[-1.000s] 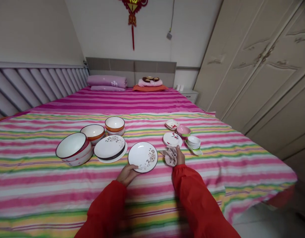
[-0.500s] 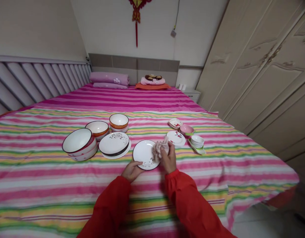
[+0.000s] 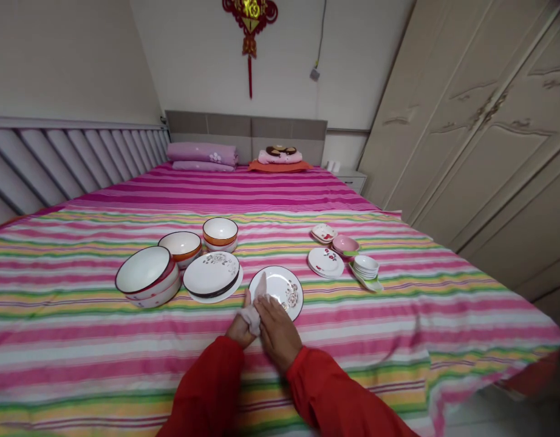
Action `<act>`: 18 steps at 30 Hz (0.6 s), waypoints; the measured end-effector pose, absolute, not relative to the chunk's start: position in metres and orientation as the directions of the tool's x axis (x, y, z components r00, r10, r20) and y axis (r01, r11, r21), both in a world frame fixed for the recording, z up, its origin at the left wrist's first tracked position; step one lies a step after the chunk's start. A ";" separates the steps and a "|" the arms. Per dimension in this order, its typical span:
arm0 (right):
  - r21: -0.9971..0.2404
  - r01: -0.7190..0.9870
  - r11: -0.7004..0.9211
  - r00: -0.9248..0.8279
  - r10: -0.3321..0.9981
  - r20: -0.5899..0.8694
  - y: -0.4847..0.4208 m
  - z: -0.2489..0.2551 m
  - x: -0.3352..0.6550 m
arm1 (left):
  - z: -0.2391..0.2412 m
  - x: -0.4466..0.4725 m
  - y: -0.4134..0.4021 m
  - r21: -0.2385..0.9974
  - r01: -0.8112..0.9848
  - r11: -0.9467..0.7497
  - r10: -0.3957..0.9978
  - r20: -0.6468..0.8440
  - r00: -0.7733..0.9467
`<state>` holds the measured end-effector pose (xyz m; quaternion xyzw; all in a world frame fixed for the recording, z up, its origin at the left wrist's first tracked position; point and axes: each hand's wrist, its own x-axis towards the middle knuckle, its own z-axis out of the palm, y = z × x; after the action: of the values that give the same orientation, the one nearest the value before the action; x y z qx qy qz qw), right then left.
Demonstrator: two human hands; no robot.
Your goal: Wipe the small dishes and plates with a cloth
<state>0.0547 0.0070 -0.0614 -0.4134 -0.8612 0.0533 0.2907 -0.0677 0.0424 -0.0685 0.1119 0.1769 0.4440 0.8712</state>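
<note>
A white plate with a dark rim and a flower print (image 3: 282, 288) lies on the striped bedspread (image 3: 79, 340) in front of me. My left hand (image 3: 240, 328) grips its near left edge. My right hand (image 3: 277, 331) presses a crumpled pale cloth (image 3: 255, 312) onto the near left part of the plate, fingers closed over the cloth. Both sleeves are red.
Left of the plate are a stack of flowered plates (image 3: 212, 276), a large red-sided bowl (image 3: 146, 282) and two orange-banded bowls (image 3: 220, 233). To the right lie a small flowered plate (image 3: 326, 262), a pink bowl (image 3: 345, 244), small white dishes (image 3: 366, 266). Wardrobe doors (image 3: 480, 121) stand at right.
My right hand carried the cloth from beside the small flowered plate leftward onto the dark-rimmed plate, then down to its near left edge. My left hand kept hold of the plate.
</note>
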 end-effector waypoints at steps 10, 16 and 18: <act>-0.337 0.823 0.458 -0.367 0.880 0.300 0.070 -0.028 0.068 | -0.068 -0.058 0.044 0.411 -0.772 0.485 0.864 -0.084 0.497; -0.357 0.837 0.414 -0.260 0.876 0.407 0.048 -0.052 0.106 | -0.066 -0.059 0.041 0.442 -0.743 0.503 0.834 -0.024 0.551; -0.363 0.810 0.461 -0.265 0.839 0.475 0.026 -0.065 0.107 | -0.064 -0.059 0.040 0.461 -0.730 0.505 0.835 -0.050 0.547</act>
<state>0.1074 0.0264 -0.0648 -0.5187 -0.7949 0.0231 0.3140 -0.0592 0.0402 -0.0636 0.1974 0.1341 0.4565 0.8571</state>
